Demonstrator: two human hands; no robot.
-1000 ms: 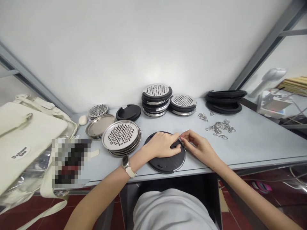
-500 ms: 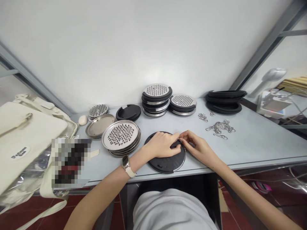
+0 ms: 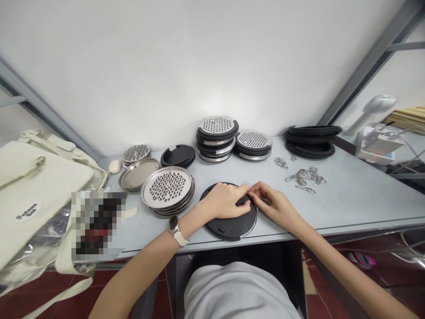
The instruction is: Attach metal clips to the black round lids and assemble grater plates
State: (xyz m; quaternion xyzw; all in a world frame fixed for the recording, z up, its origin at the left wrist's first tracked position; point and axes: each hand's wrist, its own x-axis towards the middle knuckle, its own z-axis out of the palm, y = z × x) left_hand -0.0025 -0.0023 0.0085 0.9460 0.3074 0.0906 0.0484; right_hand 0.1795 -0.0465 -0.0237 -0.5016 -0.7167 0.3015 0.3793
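A black round disc [image 3: 229, 228] lies flat near the front edge of the table. Across its top rests my left hand [image 3: 226, 201], holding it, with the index finger and thumb reaching to its right rim. My right hand [image 3: 270, 203] is at that same rim, thumb and fingertips pinched together. Whatever sits in the pinch is too small and too covered to make out. To the right of the hands is a loose pile of metal chain clips [image 3: 307, 176]. Left of the disc stands a stack of round metal grater plates [image 3: 168, 188].
Metal rimmed plates [image 3: 139, 174], a smaller grater stack [image 3: 136, 153] and a black holder [image 3: 178, 156] stand behind. Assembled graters [image 3: 217, 138] form a tall stack, with a shorter stack [image 3: 254, 144] beside it. Black rings [image 3: 310, 141] are at the back right. A cream bag [image 3: 43, 190] lies left.
Hardly anything differs. Both hands stay at the disc's right rim, with only a slight shift of my right fingertips.
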